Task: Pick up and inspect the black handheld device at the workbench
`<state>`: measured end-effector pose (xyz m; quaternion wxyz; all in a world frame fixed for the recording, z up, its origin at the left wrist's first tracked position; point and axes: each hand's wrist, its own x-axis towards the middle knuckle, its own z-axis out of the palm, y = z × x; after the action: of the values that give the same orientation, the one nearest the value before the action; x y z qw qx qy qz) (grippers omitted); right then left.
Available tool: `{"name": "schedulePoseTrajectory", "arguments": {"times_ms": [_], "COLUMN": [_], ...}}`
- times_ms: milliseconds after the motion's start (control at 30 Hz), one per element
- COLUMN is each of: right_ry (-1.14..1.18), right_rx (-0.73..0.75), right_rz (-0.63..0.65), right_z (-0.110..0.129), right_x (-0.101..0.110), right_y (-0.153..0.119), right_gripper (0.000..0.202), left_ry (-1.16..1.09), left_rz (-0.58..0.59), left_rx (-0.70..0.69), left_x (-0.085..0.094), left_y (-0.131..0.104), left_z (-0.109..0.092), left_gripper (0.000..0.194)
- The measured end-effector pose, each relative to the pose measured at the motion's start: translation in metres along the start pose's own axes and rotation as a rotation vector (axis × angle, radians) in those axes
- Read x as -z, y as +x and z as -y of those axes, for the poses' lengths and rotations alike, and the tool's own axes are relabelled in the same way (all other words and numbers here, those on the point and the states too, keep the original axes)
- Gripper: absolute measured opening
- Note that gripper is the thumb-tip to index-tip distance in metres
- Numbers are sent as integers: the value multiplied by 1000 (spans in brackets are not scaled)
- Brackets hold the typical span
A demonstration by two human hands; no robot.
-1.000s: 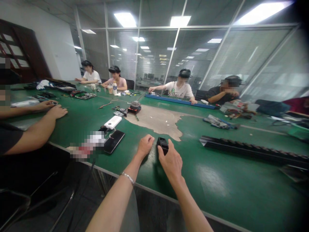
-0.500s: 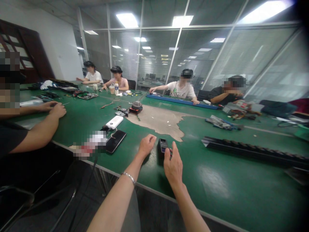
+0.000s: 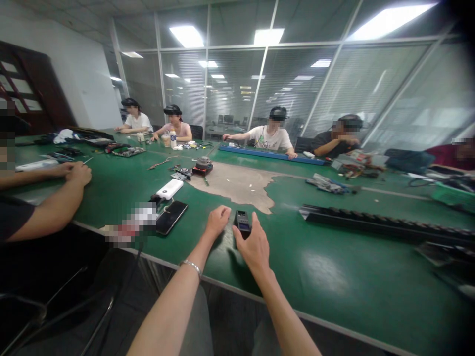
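Glass partitions (image 3: 233, 99) back a green tabletop (image 3: 289, 267). From the left come a co-worker's forearm (image 3: 52, 210), a white power bank (image 3: 170, 189) and a black phone (image 3: 171, 218). Next, the left hand (image 3: 217, 221) is loosely curled, its contents hidden. Just beside it lies a small black device (image 3: 242, 221); the right hand's (image 3: 255, 247) thumb and fingers part around its near end, grip unclear. Farther right lies a long black rail (image 3: 371, 223).
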<state>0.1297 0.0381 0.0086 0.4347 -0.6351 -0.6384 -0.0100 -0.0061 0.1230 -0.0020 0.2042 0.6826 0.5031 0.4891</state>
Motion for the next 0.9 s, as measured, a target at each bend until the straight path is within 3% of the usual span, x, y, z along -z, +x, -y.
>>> {"name": "schedulePoseTrajectory", "arguments": {"times_ms": [233, 367, 533, 700, 900], "right_ry": [-84, -18, 39, -62, -118], "right_rx": [15, -28, -84, -67, -77], "right_rz": [88, 24, -148, -133, -88], "right_z": [11, 8, -18, -46, -52], "right_x": [9, 30, 50, 47, 39], "right_y": [12, 25, 28, 11, -1], "right_gripper": [57, 55, 59, 61, 61], "left_ry": [14, 17, -6, -8, -18], "left_rz": [-5, 3, 4, 0, -1], "left_rx": [-11, 10, 13, 43, 27], "left_x": [-2, -1, 0, 0, -1], "left_y": [0, 0, -1, -1, 0], "left_z": [2, 0, -2, -2, 0], "left_gripper": [31, 31, 32, 32, 33]}}
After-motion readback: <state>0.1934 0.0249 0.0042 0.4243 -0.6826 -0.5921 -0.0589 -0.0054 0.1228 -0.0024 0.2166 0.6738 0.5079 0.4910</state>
